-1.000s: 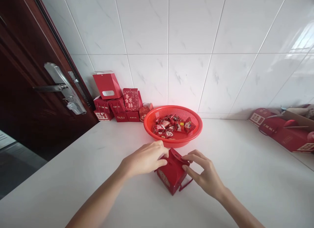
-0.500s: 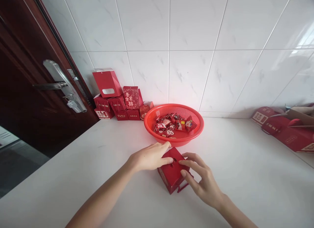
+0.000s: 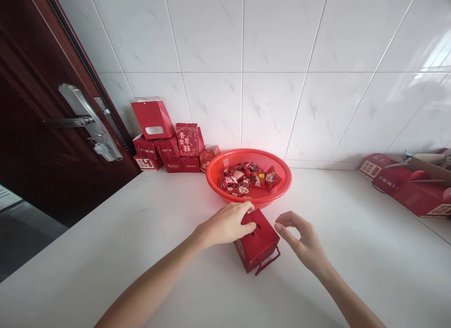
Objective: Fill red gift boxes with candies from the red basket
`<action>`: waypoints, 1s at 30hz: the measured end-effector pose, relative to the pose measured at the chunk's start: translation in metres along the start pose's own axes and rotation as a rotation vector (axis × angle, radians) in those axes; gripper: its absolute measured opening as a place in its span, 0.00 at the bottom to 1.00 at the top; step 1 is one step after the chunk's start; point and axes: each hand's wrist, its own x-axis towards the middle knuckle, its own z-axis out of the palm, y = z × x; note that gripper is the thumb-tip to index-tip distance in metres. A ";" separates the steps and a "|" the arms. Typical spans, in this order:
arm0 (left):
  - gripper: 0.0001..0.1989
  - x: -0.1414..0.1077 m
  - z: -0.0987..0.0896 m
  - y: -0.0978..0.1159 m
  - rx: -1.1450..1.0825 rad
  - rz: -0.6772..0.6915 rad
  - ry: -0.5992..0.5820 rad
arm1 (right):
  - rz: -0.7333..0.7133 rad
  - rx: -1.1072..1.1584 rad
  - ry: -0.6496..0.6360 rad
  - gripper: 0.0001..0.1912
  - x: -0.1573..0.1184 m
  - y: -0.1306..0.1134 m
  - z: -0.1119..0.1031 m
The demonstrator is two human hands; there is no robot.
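A: Position of the red box (image 3: 260, 241)?
B: On the white counter (image 3: 88, 243), near side of the red basket (image 3: 287, 178).
A: Hands?
B: Left hand (image 3: 227, 225) touching it, thumb on lid; clamped, I cannot tell. Right hand (image 3: 306, 243) just beside, thumb and fingers slightly apart.

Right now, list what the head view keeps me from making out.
Inside of the small red box, head view: hidden by its closed top.
Some fingers of the left hand, head view: hidden by the hand itself.
Lower layer of the wrapped sweets, head view: covered by the upper ones.
Far end of the right-hand red carton, head view: cut off by the right edge.
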 end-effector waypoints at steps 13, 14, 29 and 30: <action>0.26 -0.004 0.009 0.018 0.082 0.115 0.292 | -0.377 -0.173 0.143 0.07 -0.020 -0.008 0.025; 0.26 -0.005 0.009 0.018 0.103 0.110 0.304 | -0.373 -0.183 0.157 0.06 -0.021 -0.008 0.025; 0.07 0.002 0.016 0.015 -0.373 0.067 0.177 | -0.430 -0.169 0.236 0.05 -0.023 -0.012 0.033; 0.07 0.002 0.017 0.015 -0.375 0.065 0.178 | -0.434 -0.172 0.238 0.05 -0.024 -0.012 0.033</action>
